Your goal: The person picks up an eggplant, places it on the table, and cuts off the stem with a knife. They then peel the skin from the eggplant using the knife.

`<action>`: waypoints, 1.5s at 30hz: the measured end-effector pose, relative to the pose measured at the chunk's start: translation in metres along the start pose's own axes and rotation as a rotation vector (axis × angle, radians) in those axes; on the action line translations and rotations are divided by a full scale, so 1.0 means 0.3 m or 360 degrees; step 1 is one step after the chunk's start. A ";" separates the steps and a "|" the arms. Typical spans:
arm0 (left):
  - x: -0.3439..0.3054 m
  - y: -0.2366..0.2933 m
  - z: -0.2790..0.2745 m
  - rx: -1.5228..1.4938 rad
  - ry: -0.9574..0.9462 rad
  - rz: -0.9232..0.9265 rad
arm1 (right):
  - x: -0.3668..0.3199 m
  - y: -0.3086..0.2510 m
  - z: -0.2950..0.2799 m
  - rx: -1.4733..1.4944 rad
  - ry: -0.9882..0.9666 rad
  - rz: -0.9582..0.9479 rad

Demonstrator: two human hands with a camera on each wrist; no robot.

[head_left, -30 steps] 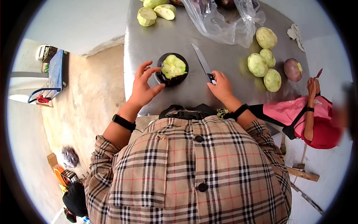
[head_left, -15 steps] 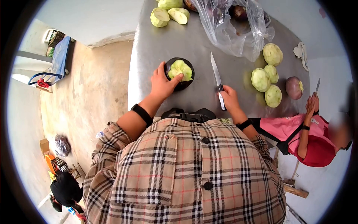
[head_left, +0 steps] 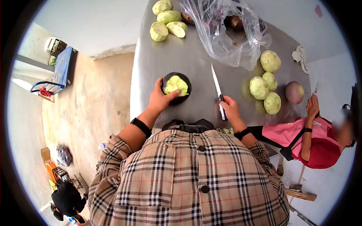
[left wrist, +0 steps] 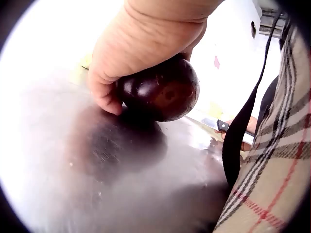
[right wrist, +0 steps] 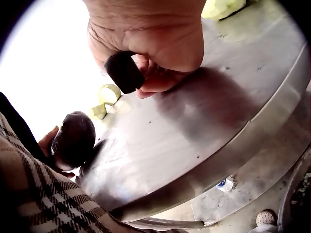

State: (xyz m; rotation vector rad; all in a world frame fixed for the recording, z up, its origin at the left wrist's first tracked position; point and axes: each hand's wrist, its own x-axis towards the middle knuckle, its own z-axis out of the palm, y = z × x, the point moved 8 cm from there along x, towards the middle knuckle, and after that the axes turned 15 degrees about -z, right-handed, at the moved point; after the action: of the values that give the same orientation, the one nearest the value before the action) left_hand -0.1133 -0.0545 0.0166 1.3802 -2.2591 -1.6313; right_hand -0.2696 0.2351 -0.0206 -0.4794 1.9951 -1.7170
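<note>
My left hand (head_left: 161, 98) grips a round dark purple eggplant (head_left: 187, 83), its thumb lying over the pale green cut top. In the left wrist view, the glossy skin of the eggplant (left wrist: 167, 92) faces the camera close over the metal table, fingers curled round its far side. Further right, my right hand (head_left: 230, 108) holds a knife (head_left: 217, 84) by its black handle, the blade pointing away from me. The butt of the knife handle (right wrist: 125, 73) pokes out of the right hand (right wrist: 160, 39) in the right wrist view.
Peeled eggplants (head_left: 259, 87) and one unpeeled eggplant (head_left: 294, 92) sit on the right of the table (head_left: 200, 52). More peeled pieces (head_left: 159, 31) lie at the far left, beside a clear plastic bag (head_left: 241, 52) of eggplants. Another person (head_left: 290, 130) stands at the right edge, holding a blade.
My left hand has closed from hovering beside the eggplant to gripping it. My right hand has taken up the knife by its handle. The head view has shifted slightly.
</note>
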 end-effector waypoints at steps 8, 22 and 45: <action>-0.058 0.010 -0.002 0.0089 -0.0003 0.0196 | -0.002 -0.002 0.004 0.0041 -0.0019 -0.0017; -0.057 -0.006 0.010 -0.0228 -0.0403 0.0059 | 0.007 0.024 -0.007 0.0056 -0.0081 -0.0034; -0.085 -0.073 -0.058 0.0025 0.0123 0.0262 | 0.027 0.021 0.015 -0.0461 -0.0072 -0.0272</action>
State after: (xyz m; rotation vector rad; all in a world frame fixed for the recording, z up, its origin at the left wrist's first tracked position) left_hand -0.0754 -0.0518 0.0187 1.2016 -2.2786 -1.4868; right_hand -0.2735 0.2280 -0.0281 -0.8000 2.2360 -1.5000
